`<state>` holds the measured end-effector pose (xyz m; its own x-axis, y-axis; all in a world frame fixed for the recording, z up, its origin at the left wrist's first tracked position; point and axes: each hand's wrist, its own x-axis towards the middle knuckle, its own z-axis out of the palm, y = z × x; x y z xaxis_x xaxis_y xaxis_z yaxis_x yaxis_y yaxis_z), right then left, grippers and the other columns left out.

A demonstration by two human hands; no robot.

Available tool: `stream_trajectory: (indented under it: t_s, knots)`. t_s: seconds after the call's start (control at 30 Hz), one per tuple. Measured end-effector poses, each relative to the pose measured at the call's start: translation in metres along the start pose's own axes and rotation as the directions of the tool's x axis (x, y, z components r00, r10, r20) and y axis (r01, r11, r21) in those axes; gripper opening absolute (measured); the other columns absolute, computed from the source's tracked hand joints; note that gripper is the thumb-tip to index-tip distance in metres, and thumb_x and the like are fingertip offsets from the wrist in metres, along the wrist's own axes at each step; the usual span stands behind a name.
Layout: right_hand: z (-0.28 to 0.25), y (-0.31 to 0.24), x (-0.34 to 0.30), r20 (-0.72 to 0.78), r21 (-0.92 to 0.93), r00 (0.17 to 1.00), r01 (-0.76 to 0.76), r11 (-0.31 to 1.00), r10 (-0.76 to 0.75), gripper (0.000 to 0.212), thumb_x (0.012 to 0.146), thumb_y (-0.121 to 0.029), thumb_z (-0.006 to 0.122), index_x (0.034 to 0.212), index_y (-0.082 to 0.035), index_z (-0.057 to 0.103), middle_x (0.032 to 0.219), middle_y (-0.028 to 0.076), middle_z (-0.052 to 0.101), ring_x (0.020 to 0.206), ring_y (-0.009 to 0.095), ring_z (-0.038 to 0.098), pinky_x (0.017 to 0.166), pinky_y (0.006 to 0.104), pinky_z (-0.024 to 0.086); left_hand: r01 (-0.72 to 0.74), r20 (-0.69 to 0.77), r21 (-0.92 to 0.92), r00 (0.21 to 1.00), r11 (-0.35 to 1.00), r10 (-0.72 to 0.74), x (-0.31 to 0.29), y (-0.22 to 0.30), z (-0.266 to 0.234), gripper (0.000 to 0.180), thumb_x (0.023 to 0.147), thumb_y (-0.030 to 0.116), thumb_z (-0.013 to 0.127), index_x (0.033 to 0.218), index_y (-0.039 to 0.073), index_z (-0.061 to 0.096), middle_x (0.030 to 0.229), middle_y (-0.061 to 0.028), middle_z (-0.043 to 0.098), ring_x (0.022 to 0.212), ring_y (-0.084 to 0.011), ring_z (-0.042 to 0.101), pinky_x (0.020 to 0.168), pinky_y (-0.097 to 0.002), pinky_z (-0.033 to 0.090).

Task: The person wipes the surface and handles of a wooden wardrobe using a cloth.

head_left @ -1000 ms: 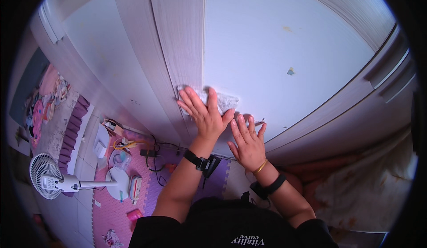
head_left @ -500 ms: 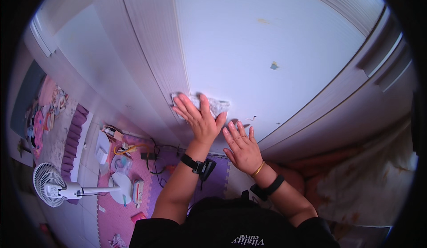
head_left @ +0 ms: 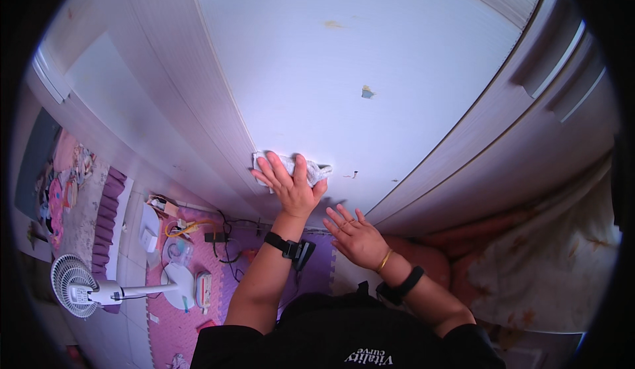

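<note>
A pale, bunched cloth [head_left: 314, 169] lies against the lower left of a white door panel [head_left: 284, 64], by its frame strip. My left hand [head_left: 294, 190] holds it against the panel, fingers spread over the cloth and covering much of it. To the right and a little lower, my right hand [head_left: 358, 240] is raised near the panel's lower part, fingers extended, with nothing in it. Whether its fingertips touch the surface I cannot tell. Above the hands the panel has a small grey chipped spot [head_left: 368, 92], and a small dark mark [head_left: 355, 174] sits right of the cloth.
At the lower left a white fan [head_left: 74, 286] stands on pink foam mats [head_left: 165, 329], near cables [head_left: 228, 236] and small items. A bed with a purple ruffle [head_left: 109, 217] is farther left. Draped fabric [head_left: 542, 270] fills the right side, below drawers with long handles [head_left: 562, 64].
The view has shifted, so the panel appears farther left. My left hand and the cloth have slid slightly down the panel. My right hand has dropped lower, away from the small dark mark.
</note>
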<state>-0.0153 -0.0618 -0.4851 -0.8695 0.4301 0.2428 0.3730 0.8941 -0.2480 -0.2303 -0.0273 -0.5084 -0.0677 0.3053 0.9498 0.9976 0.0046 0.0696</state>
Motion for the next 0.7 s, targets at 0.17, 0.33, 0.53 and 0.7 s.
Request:
stream_trajectory:
  t_s: [0.17,0.33,0.53,0.7]
  knots:
    - [0.006,0.012,-0.016,0.059,-0.024,0.998,-0.005,1.0,0.007,0.047,0.09,-0.021,0.061,0.135,-0.01,0.051,0.15,0.011,0.038,0.14,0.03,0.035,0.107,0.0569,0.034,0.064,-0.028,-0.058,0.997,0.996,-0.066,0.065,0.029,-0.012,0.075,0.096,0.056,0.039,0.151,0.007,0.025,0.155,-0.0323,0.007,0.143,-0.052,0.001,0.109,-0.0668,-0.005]
    - [0.004,0.014,-0.018,0.051,-0.02,0.998,-0.022,1.0,0.023,0.047,0.089,-0.02,0.062,0.135,-0.011,0.052,0.15,0.011,0.039,0.14,0.03,0.035,0.107,0.0577,0.034,0.021,-0.074,-0.031,0.997,0.999,-0.023,0.079,0.031,-0.009,0.076,0.095,0.055,0.039,0.151,0.006,0.026,0.155,-0.0339,0.007,0.143,-0.0523,0.004,0.109,-0.0669,-0.002]
    - [0.009,0.012,-0.028,0.045,0.003,0.999,-0.027,1.0,0.027,0.048,0.088,-0.018,0.062,0.134,-0.011,0.052,0.149,0.011,0.039,0.14,0.03,0.036,0.107,0.0576,0.035,-0.092,0.031,0.044,0.995,0.995,0.091,0.0,0.028,0.005,0.072,0.095,0.06,0.036,0.145,0.008,0.037,0.154,-0.034,0.01,0.142,-0.0538,0.005,0.108,-0.0699,0.0]
    - [0.005,0.016,-0.032,0.053,0.005,0.998,-0.045,0.999,0.045,0.048,0.089,-0.019,0.062,0.135,-0.011,0.051,0.149,0.011,0.04,0.14,0.03,0.035,0.106,0.0585,0.035,-0.011,0.011,-0.01,1.0,1.0,0.011,0.065,0.056,-0.006,0.075,0.095,0.059,0.038,0.148,0.007,0.032,0.154,-0.0337,0.008,0.143,-0.0526,0.002,0.108,-0.0695,0.0]
